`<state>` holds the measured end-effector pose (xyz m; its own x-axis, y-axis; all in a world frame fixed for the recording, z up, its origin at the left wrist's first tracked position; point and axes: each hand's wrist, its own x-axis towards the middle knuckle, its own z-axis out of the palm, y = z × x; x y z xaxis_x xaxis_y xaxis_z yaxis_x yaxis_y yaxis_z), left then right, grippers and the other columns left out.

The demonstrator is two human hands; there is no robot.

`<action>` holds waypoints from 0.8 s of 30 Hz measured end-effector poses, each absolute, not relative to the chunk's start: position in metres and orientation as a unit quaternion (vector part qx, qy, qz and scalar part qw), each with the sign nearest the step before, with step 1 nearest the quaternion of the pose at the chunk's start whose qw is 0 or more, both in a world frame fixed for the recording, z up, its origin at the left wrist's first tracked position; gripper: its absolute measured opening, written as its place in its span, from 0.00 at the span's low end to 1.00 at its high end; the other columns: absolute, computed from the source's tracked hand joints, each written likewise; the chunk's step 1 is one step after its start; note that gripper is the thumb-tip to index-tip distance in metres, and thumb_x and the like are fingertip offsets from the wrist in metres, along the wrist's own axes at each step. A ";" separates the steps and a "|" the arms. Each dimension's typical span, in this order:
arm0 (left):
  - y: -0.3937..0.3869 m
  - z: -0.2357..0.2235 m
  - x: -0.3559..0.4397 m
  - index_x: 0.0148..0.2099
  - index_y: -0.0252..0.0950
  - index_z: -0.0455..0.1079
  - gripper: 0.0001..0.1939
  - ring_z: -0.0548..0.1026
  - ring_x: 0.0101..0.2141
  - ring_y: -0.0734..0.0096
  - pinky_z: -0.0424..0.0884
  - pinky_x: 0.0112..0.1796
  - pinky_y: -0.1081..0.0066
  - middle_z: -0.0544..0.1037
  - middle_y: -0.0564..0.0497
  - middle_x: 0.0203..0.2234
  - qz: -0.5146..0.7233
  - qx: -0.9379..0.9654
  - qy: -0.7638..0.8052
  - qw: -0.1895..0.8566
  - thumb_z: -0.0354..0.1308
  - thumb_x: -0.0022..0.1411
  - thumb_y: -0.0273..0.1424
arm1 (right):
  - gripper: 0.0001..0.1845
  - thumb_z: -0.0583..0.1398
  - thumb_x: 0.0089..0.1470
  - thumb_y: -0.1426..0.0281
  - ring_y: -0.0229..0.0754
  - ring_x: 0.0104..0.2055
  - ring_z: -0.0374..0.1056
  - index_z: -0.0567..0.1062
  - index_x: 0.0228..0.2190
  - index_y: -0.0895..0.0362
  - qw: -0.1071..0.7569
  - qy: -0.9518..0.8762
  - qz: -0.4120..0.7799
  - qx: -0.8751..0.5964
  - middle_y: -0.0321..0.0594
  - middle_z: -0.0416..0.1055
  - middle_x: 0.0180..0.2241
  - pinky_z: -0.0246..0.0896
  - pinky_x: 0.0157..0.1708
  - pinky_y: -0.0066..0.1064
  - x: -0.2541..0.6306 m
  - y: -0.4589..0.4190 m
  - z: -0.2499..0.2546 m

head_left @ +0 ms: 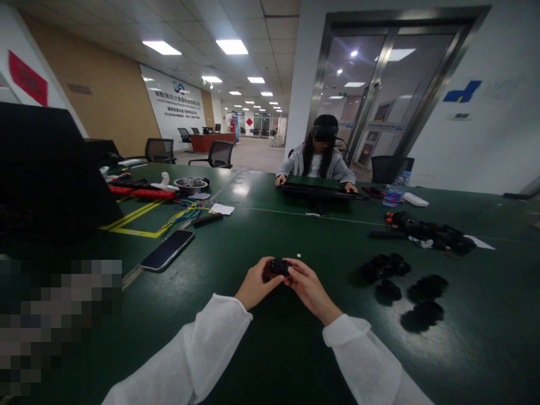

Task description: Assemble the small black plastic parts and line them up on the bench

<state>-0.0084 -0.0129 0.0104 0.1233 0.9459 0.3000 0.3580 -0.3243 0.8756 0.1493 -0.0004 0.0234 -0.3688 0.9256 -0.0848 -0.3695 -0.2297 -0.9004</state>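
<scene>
My left hand (258,284) and right hand (311,288) are both closed around a small black part (279,266), directly between them over the green table (278,354), its longer axis roughly side to side.

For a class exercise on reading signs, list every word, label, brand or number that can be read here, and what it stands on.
"科技有限公司": ends the top line of the white wall sign; its smaller lines are too blurred.
Bottle label: lettering too blurred to read.
Glass doors: lettering too small to read.
Black part in the left hand and right hand: none readable.
</scene>
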 end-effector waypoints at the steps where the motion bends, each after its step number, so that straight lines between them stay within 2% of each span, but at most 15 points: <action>1: -0.014 0.011 -0.009 0.50 0.37 0.57 0.25 0.71 0.31 0.69 0.67 0.32 0.70 0.71 0.48 0.34 0.454 0.682 0.471 0.326 0.57 0.50 0.35 | 0.14 0.60 0.41 0.69 0.36 0.31 0.64 0.72 0.35 0.54 0.456 -0.420 0.713 -0.326 0.38 0.67 0.33 0.58 0.34 0.33 0.149 0.000 0.023; 4: -0.015 0.013 -0.009 0.56 0.39 0.48 0.31 0.71 0.31 0.70 0.67 0.34 0.69 0.70 0.49 0.35 0.456 0.697 0.444 0.330 0.55 0.51 0.30 | 0.14 0.60 0.41 0.69 0.35 0.30 0.64 0.71 0.35 0.54 0.456 -0.412 0.718 -0.326 0.38 0.68 0.32 0.58 0.34 0.33 0.149 0.000 0.022; 9: -0.015 0.013 -0.011 0.54 0.39 0.55 0.23 0.70 0.29 0.72 0.67 0.32 0.71 0.70 0.49 0.35 0.443 0.705 0.433 0.346 0.50 0.55 0.28 | 0.13 0.59 0.43 0.70 0.34 0.29 0.64 0.71 0.36 0.54 0.456 -0.412 0.720 -0.323 0.37 0.68 0.30 0.57 0.33 0.31 0.150 0.003 0.019; 14: -0.013 0.009 -0.011 0.52 0.38 0.55 0.21 0.70 0.24 0.74 0.67 0.27 0.72 0.71 0.51 0.30 0.441 0.683 0.449 0.370 0.50 0.55 0.31 | 0.13 0.60 0.41 0.71 0.35 0.29 0.63 0.72 0.34 0.55 0.454 -0.411 0.715 -0.337 0.36 0.67 0.29 0.57 0.33 0.32 0.150 -0.001 0.025; 17: -0.013 0.009 -0.011 0.47 0.36 0.59 0.17 0.69 0.21 0.75 0.66 0.24 0.74 0.71 0.53 0.25 0.436 0.673 0.464 0.376 0.50 0.55 0.35 | 0.14 0.61 0.40 0.71 0.35 0.29 0.63 0.72 0.34 0.54 0.448 -0.415 0.714 -0.341 0.36 0.66 0.30 0.57 0.33 0.33 0.150 -0.004 0.031; 20: -0.012 0.011 -0.011 0.38 0.34 0.63 0.13 0.68 0.19 0.76 0.65 0.22 0.75 0.69 0.55 0.22 0.434 0.664 0.488 0.364 0.49 0.55 0.39 | 0.15 0.62 0.39 0.70 0.35 0.29 0.62 0.72 0.34 0.54 0.437 -0.426 0.714 -0.343 0.36 0.65 0.31 0.56 0.33 0.33 0.149 -0.006 0.034; 24: -0.010 0.010 -0.011 0.30 0.34 0.62 0.15 0.67 0.18 0.77 0.63 0.20 0.77 0.67 0.56 0.17 0.429 0.653 0.511 0.360 0.48 0.55 0.42 | 0.15 0.62 0.37 0.71 0.34 0.29 0.61 0.71 0.33 0.53 0.428 -0.443 0.713 -0.336 0.35 0.65 0.33 0.55 0.34 0.34 0.148 -0.005 0.035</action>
<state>-0.0112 -0.0104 0.0098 0.1112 0.9750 0.1921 0.3581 -0.2197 0.9075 0.1483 -0.0055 0.0345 -0.4087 0.9072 -0.0999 -0.3115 -0.2415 -0.9190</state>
